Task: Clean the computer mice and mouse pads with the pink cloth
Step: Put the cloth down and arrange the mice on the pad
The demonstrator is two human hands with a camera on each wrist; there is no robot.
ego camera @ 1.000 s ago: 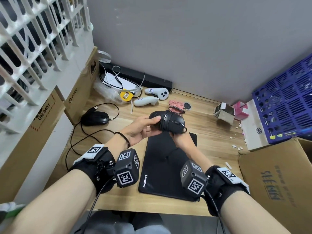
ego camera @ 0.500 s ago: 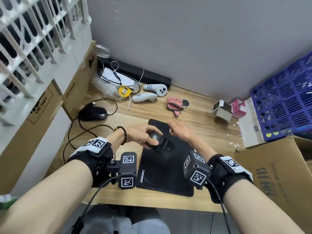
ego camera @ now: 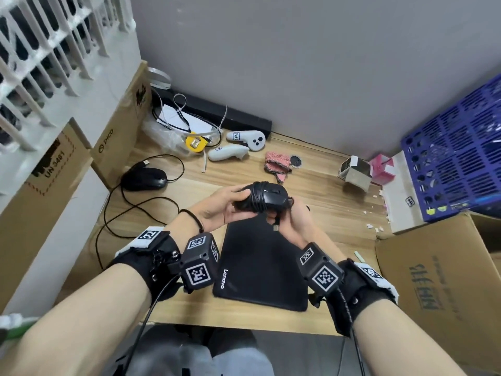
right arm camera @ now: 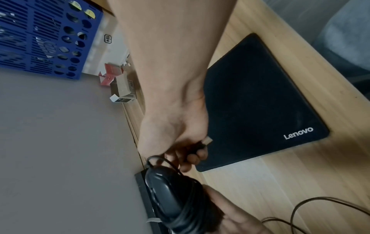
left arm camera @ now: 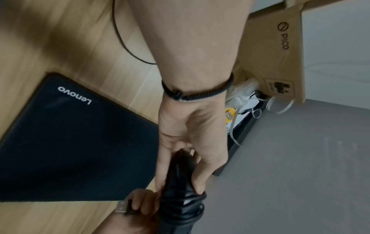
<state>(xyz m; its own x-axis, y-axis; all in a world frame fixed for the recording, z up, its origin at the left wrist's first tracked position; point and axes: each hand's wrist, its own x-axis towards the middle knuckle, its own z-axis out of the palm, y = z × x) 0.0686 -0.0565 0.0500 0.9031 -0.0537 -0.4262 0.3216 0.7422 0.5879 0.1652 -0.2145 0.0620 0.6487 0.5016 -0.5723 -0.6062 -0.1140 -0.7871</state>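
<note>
A black mouse (ego camera: 267, 197) with its cable wound round its body is held above the far end of the black Lenovo mouse pad (ego camera: 260, 267). My left hand (ego camera: 226, 203) grips the mouse's back end (left arm camera: 180, 182). My right hand (ego camera: 290, 221) supports the front from below and pinches the cable's USB plug (ego camera: 276, 226) (right arm camera: 202, 144). The pink cloth (ego camera: 276, 164) lies bunched on the desk beyond the hands. A second black mouse (ego camera: 145, 179) rests at the left with its cable loose.
Two white controllers (ego camera: 245, 138) and a yellow tape measure (ego camera: 195, 143) lie by the wall. Cardboard boxes (ego camera: 119, 137) line the left; a blue crate (ego camera: 458, 161) and another cardboard box (ego camera: 439, 283) stand at the right. Small boxes (ego camera: 356, 172) sit near the crate.
Half a second ago the mouse was low over the pad in the left hand alone; now both hands hold it higher, and the right hand pinches the USB plug.
</note>
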